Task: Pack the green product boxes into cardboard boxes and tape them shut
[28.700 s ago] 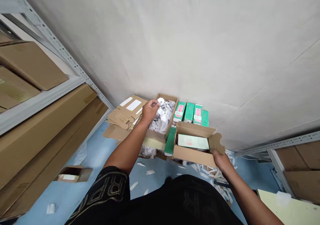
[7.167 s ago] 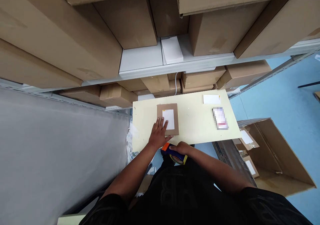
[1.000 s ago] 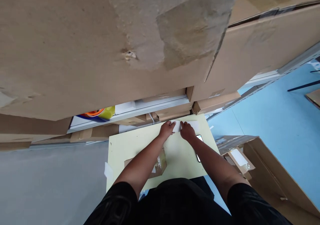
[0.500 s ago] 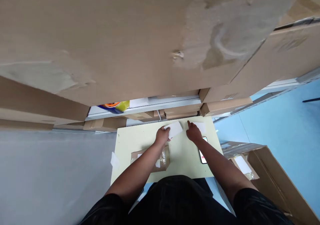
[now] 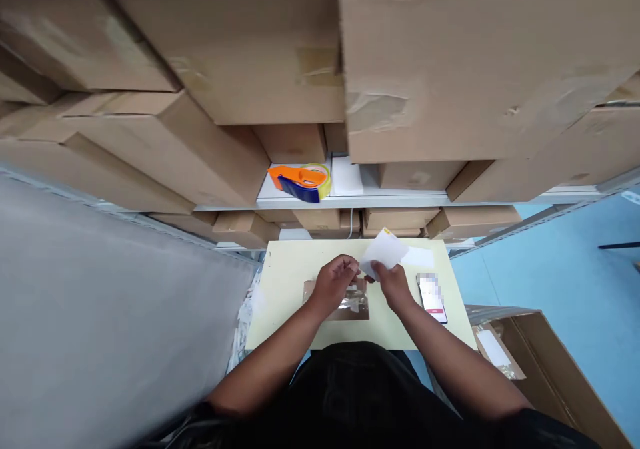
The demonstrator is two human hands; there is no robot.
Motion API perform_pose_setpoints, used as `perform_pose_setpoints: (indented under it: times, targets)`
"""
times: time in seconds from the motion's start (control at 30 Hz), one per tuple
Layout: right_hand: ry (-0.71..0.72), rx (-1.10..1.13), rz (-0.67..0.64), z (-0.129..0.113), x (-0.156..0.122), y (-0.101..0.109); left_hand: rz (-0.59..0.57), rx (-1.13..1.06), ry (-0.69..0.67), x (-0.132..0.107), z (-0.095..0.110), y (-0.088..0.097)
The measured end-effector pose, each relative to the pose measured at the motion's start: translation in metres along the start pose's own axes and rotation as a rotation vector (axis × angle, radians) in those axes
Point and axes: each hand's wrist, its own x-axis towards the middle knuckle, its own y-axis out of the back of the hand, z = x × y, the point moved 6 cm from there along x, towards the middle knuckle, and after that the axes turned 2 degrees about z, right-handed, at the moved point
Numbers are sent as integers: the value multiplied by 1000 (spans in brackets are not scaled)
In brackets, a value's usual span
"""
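My right hand [image 5: 393, 284] pinches a white paper label [image 5: 384, 252], thumb on top, above the cream table [image 5: 285, 262]. A small yellow mark shows at the label's far corner. My left hand [image 5: 336, 284] is closed, its fingertips at the label's near left corner; whether they grip it is unclear. Beneath my left hand lies a flat cardboard parcel [image 5: 357, 309] with clear tape, partly covered by the hand. Another white paper [image 5: 419, 257] rests on the table behind my right hand. To the right lies a phone [image 5: 432, 298] with its screen lit.
An orange and blue tape dispenser [image 5: 303, 181] sits on the shelf [image 5: 320, 202] beyond the table, beside a white stack [image 5: 346, 176]. Large cardboard boxes [image 5: 280, 56] fill the shelving. At right stands an open carton [image 5: 545, 349] with a labelled parcel [image 5: 495, 349] inside.
The white label has gone from my left hand to my right. Both hands have come together over the table. My view has shifted, showing more of the shelf and tape dispenser.
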Motion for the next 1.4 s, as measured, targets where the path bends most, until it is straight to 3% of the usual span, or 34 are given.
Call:
perform_pose_setpoints:
  times: [0.07, 0.17, 0.3, 0.43, 0.7, 1.4]
  targets:
    - [-91, 210, 0, -8, -27, -19, 40, 59, -23, -15, 4, 34]
    - [-164, 346, -18, -16, -68, -49, -43, 69, 9, -35, 5, 71]
    - [-190, 374, -19, -19, -107, -84, -191, 57, 16, -64, 10, 97]
    - [-175, 320, -41, -19, -127, -105, -238, 13, -3, -85, 17, 108]
    - [-155, 211, -42, -18, -134, -105, -205, -50, 13, -99, 14, 107]
    - [-117, 137, -80, -14, -122, -55, -163, -15, 65, -92, -12, 59]
